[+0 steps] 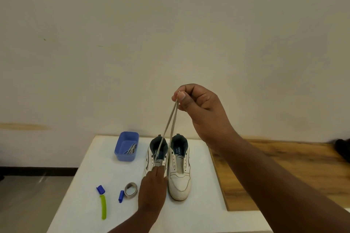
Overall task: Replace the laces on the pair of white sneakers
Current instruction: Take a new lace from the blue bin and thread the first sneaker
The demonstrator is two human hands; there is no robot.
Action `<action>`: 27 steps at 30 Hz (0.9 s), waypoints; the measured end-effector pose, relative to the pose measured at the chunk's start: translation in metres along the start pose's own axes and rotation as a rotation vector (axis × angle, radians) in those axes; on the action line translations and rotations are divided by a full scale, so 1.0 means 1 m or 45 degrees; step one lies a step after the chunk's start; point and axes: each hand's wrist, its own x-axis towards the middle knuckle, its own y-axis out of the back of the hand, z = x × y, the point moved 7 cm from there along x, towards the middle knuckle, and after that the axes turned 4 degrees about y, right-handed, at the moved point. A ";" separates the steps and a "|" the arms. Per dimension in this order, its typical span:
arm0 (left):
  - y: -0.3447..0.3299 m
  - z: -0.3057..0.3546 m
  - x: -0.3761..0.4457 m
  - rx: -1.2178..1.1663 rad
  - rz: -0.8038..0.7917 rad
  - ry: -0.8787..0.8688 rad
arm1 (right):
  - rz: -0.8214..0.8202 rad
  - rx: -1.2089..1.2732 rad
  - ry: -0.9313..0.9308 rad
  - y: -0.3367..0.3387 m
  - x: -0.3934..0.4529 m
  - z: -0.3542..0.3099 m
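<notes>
1. The right hand (197, 104) is raised high, thumb and fingers pinching both ends of the lace (171, 119) together.
2. The left hand (153, 185) presses flat, fingers straight, on the left sneaker (151, 157), standing beside the right sneaker (180, 172) on the white table (204, 185).
3. Uneven ends would likely leave one side short.
4. Easing the press could let the sneaker lift or tip.

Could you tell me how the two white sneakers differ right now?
The left sneaker has a lace running up to the right hand, and the left hand rests on its toe; the right sneaker is laceless and untouched. Both stand side by side on the white table.
</notes>
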 end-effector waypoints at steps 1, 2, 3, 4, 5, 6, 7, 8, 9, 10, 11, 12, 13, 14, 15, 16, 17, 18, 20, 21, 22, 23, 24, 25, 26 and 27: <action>-0.001 -0.001 -0.002 -0.014 -0.015 0.013 | 0.007 0.009 0.003 0.000 0.002 -0.002; -0.003 -0.003 -0.006 -0.035 -0.021 0.024 | 0.015 0.023 0.005 0.000 0.003 -0.003; -0.002 -0.005 -0.010 -0.056 -0.019 0.020 | 0.025 0.035 0.007 0.001 0.004 -0.005; -0.002 -0.007 -0.014 -0.080 -0.017 0.000 | 0.031 0.042 0.009 0.000 0.005 -0.007; -0.002 -0.009 -0.018 -0.102 -0.024 -0.018 | 0.034 0.044 0.011 0.000 0.006 -0.008; -0.002 -0.011 -0.020 -0.110 -0.027 -0.023 | 0.035 0.043 0.015 -0.001 0.007 -0.010; -0.001 -0.015 -0.022 -0.112 -0.028 0.003 | 0.038 0.038 0.017 -0.002 0.007 -0.012; 0.000 -0.020 -0.023 -0.131 -0.016 0.062 | 0.040 0.035 0.015 -0.002 0.009 -0.012; 0.000 -0.026 -0.023 -0.184 -0.007 0.158 | 0.042 0.035 0.010 -0.002 0.010 -0.013; 0.001 -0.032 -0.024 -0.248 -0.001 0.267 | 0.043 0.037 0.004 -0.003 0.010 -0.013; 0.001 -0.037 -0.026 -0.296 -0.002 0.362 | 0.042 0.033 0.000 -0.004 0.009 -0.014; 0.002 -0.039 -0.026 -0.312 -0.005 0.418 | 0.040 0.025 -0.003 -0.005 0.009 -0.014; 0.004 -0.038 -0.026 -0.318 -0.013 0.444 | 0.039 0.018 -0.007 -0.005 0.008 -0.015; 0.005 -0.037 -0.025 -0.325 -0.027 0.456 | 0.043 0.011 -0.011 -0.005 0.008 -0.016; 0.005 -0.036 -0.023 -0.334 -0.037 0.470 | 0.053 0.004 -0.019 -0.003 0.008 -0.016; 0.005 -0.037 -0.022 -0.344 -0.050 0.491 | 0.065 -0.003 -0.027 -0.002 0.008 -0.017; 0.006 -0.038 -0.021 -0.352 -0.065 0.512 | 0.079 -0.006 -0.034 0.000 0.008 -0.018; 0.006 -0.039 -0.020 -0.350 -0.084 0.529 | 0.090 -0.004 -0.040 0.001 0.008 -0.019; 0.005 -0.041 -0.019 -0.343 -0.122 0.550 | 0.099 -0.017 -0.042 0.004 0.009 -0.021; 0.005 -0.042 -0.018 -0.349 -0.138 0.553 | 0.097 -0.027 -0.044 0.004 0.009 -0.023; 0.005 -0.043 -0.017 -0.356 -0.155 0.552 | 0.091 -0.030 -0.053 0.004 0.009 -0.023; 0.006 -0.043 -0.016 -0.361 -0.166 0.547 | 0.083 -0.032 -0.066 0.004 0.009 -0.023; 0.008 -0.043 -0.015 -0.363 -0.171 0.536 | 0.075 -0.037 -0.079 0.004 0.009 -0.022; 0.012 -0.041 -0.015 -0.368 -0.156 0.515 | 0.070 -0.043 -0.093 0.004 0.009 -0.021; 0.018 -0.039 -0.015 -0.386 -0.115 0.489 | 0.064 -0.043 -0.106 0.004 0.009 -0.021; 0.029 -0.035 -0.014 -0.430 -0.047 0.457 | 0.060 -0.036 -0.120 0.004 0.009 -0.019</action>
